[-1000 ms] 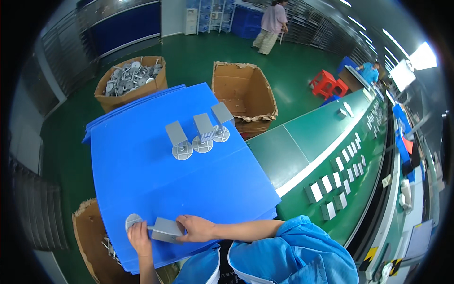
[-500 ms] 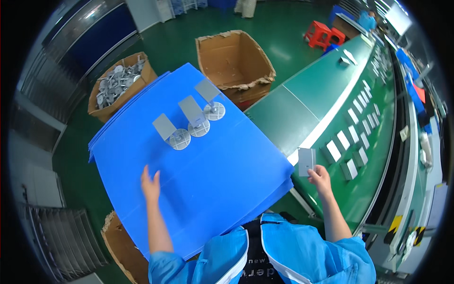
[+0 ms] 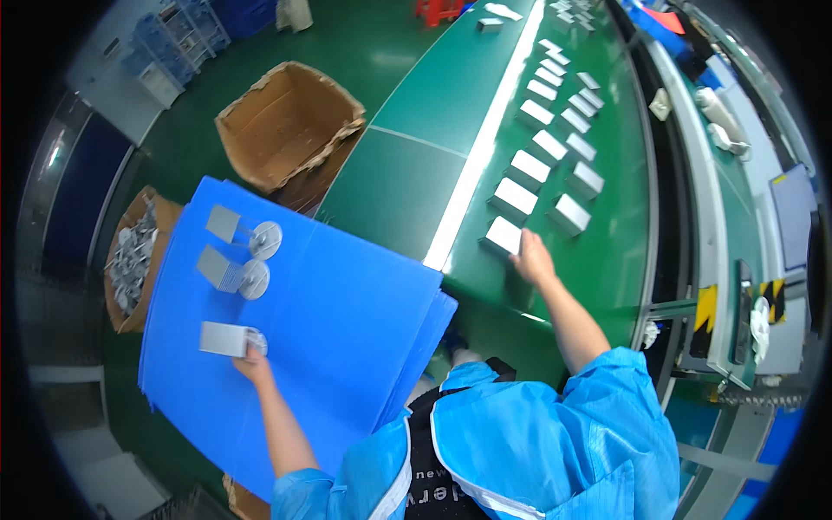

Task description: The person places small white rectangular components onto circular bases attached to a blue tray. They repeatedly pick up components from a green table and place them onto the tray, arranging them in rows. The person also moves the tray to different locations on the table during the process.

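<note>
On the stack of blue sheets (image 3: 347, 321), my left hand (image 3: 253, 362) closes on a grey box-shaped part (image 3: 224, 339) with a round ribbed base, at the base end. The fingertips are partly hidden there. Two similar parts, an upper one (image 3: 223, 224) and a lower one (image 3: 217, 267), lie farther off with their bases to the right. Over the green conveyor belt (image 3: 555, 269), my right hand (image 3: 534, 260) grips the right end of the nearest grey rectangular box (image 3: 503, 235). This box appears to rest on the belt.
Several more grey boxes (image 3: 530, 166) line the belt beyond my right hand. A torn, open cardboard box (image 3: 282, 130) stands on the floor past the blue sheets. At left, another carton (image 3: 130, 260) holds grey round-based parts. A metal-framed bench (image 3: 702, 225) runs along the right.
The view has turned right. My right hand has brought its grey box from the belt's near edge onto the belt. My left hand, empty before, has taken hold of the nearest round-based part.
</note>
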Motion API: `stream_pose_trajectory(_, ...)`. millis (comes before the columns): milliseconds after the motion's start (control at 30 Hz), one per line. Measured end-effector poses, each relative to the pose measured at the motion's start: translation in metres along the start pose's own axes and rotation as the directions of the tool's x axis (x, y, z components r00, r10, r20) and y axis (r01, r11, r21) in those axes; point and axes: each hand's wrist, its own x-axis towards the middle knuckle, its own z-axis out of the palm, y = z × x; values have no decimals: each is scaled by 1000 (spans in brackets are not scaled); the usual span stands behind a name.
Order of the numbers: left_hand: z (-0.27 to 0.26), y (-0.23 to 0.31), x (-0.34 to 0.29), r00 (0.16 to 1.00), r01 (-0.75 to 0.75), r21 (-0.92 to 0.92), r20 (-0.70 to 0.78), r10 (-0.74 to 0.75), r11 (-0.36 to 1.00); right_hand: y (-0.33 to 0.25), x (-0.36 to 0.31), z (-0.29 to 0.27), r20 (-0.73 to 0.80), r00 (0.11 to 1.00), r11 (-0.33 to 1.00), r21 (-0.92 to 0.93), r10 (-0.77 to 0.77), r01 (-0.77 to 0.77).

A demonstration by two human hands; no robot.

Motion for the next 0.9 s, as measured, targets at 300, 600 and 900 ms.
stream_pose_trajectory(300,38,128,-82,711,64,356,640,-293,932,-196,-35,-55,6,567,519,412,-824,749)
stream_pose_trajectory(600,55,198,-75,-151,423,319,948,-281,848,-210,-66,-73,70,144,155,642,-987,751)
stream_pose_trajectory(900,-116,171,-54,36,769,442,692,-721,462,-17,-17,-102,-62,888,856,242,-457,457)
